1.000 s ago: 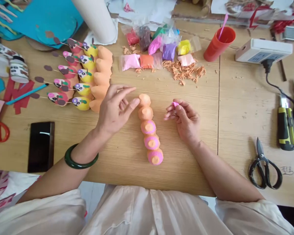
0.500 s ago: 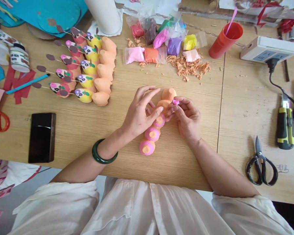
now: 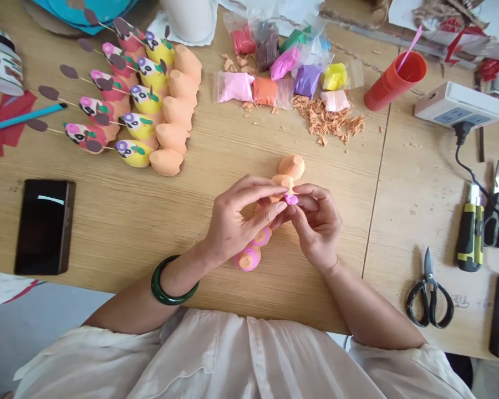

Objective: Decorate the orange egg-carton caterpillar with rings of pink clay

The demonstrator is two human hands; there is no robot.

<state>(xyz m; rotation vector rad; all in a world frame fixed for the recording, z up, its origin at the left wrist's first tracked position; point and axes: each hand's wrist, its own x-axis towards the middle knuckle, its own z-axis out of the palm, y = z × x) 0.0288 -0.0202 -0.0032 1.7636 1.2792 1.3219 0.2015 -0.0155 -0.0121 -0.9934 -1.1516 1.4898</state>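
A small lump of pink clay [image 3: 291,199] is between the fingertips of both hands. My left hand [image 3: 243,213], with a dark green bangle at its wrist, touches the lump from the left with thumb and fingers. My right hand [image 3: 318,221] pinches it from the right. Under and behind the hands lies a row of joined orange cups [image 3: 291,166]. Pink rings circle the raised centres of the nearer cups [image 3: 247,259], while the far ones are plain orange. My hands partly cover the middle of the row.
Painted cup rows [image 3: 135,126] with sticks stand at the back left. Bagged coloured clay [image 3: 235,87] and orange scraps [image 3: 332,119] lie behind. A red cup [image 3: 395,81], power strip [image 3: 460,105], cutter [image 3: 471,235] and scissors [image 3: 429,299] are right; a phone [image 3: 45,227] is left.
My left hand has come in to meet my right hand at the pink clay, and both are lower in view. The view has shifted, and a second phone shows at the right edge.
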